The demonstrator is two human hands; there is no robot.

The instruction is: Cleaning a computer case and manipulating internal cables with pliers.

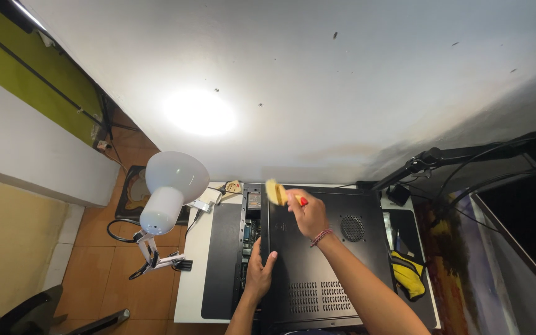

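Both hands at black computer case (317, 260), right hand (307, 214) gripping brush (275, 192).

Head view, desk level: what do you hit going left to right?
White desk lamp → left hand on the edge of the black computer case → right hand holding a brush → yellow cloth.

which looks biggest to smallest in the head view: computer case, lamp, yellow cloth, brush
1. computer case
2. lamp, though it sits nearer the camera, so its look may mislead
3. yellow cloth
4. brush, blurred in the right hand
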